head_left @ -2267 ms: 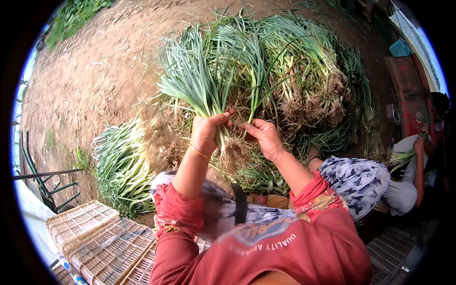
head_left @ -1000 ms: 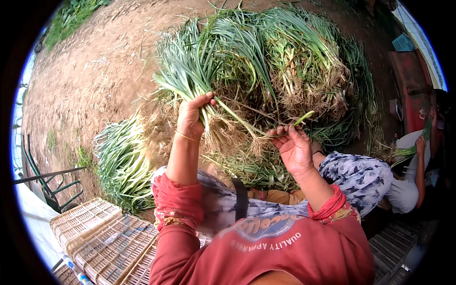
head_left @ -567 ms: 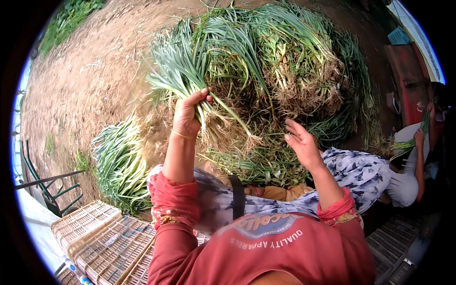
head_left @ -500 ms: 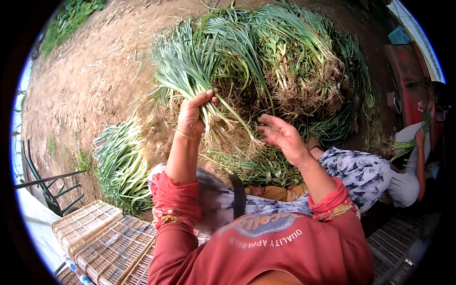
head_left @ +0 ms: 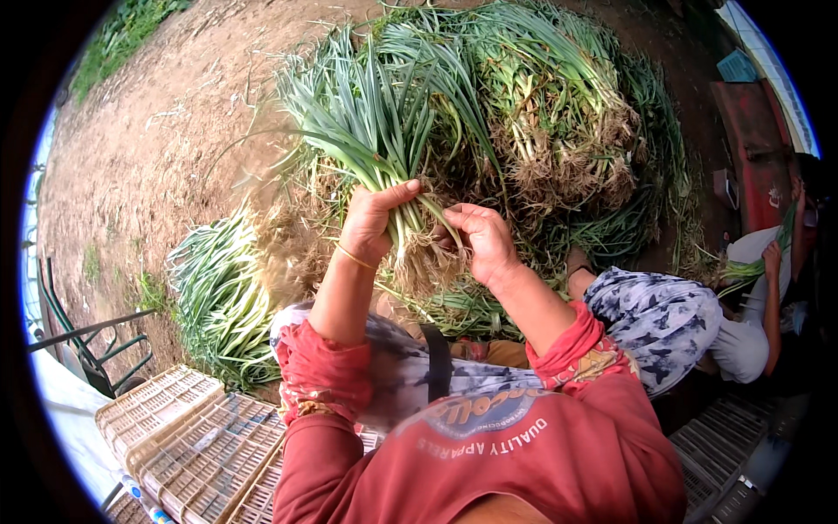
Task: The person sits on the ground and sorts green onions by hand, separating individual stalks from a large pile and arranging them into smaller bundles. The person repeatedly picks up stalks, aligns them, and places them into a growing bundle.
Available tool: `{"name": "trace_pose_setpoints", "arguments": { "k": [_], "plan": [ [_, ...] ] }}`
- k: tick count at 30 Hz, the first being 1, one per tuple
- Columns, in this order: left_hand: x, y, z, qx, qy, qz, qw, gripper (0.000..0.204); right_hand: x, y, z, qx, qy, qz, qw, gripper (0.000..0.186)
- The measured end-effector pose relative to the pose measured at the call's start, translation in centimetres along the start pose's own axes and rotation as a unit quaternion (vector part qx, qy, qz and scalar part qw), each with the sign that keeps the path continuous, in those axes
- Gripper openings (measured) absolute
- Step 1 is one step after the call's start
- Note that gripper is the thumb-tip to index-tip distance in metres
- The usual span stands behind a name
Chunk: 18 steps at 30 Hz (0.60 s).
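Observation:
My left hand [head_left: 370, 220] is closed round a bunch of green onions [head_left: 377, 122], its thumb across the pale stems. The leaves fan up and away from me, and the roots [head_left: 421, 262] hang toward my lap. With bent fingers, my right hand [head_left: 486, 243] pinches at one stalk on the right side of the bunch, close to its root end. Its fingertips partly hide that stalk. Beyond the bunch lies a large heap of green onions [head_left: 559, 83] with brown, soil-covered roots. A second pile of green onions [head_left: 218, 301], with cleaner pale stems, lies at the left.
Plastic slatted crates [head_left: 196, 445] stand at the lower left, beside a dark metal frame [head_left: 92, 349]. Bare soil [head_left: 175, 131] stretches across the far left. At the right edge another person's hand [head_left: 772, 257] holds green onions, near a reddish panel [head_left: 758, 148].
My right hand, open and apart half a second ago, has come left and closed on a stalk of the bunch. My left hand has shifted slightly right and nearer with the bunch.

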State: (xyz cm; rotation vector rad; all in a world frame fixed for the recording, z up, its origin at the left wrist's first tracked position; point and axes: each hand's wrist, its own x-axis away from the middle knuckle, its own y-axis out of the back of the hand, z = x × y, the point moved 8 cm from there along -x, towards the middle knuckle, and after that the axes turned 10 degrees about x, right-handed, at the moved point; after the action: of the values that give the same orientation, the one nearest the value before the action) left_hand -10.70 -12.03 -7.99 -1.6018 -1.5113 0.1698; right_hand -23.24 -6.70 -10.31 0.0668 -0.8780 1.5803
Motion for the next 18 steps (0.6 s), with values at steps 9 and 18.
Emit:
{"name": "trace_pose_setpoints", "arguments": {
  "k": [9,18],
  "plan": [
    [1.0,0.4,-6.5,0.057,-0.159,0.026,0.985,0.023,-0.3,8.5,-2.7,0.698,0.137,-0.108,0.695,0.024],
    [-2.2,5.7,-4.4,0.155,-0.070,-0.083,0.982,0.012,-10.4,16.2,-0.8,0.451,0.033,-0.229,0.862,0.038]
  ]
}}
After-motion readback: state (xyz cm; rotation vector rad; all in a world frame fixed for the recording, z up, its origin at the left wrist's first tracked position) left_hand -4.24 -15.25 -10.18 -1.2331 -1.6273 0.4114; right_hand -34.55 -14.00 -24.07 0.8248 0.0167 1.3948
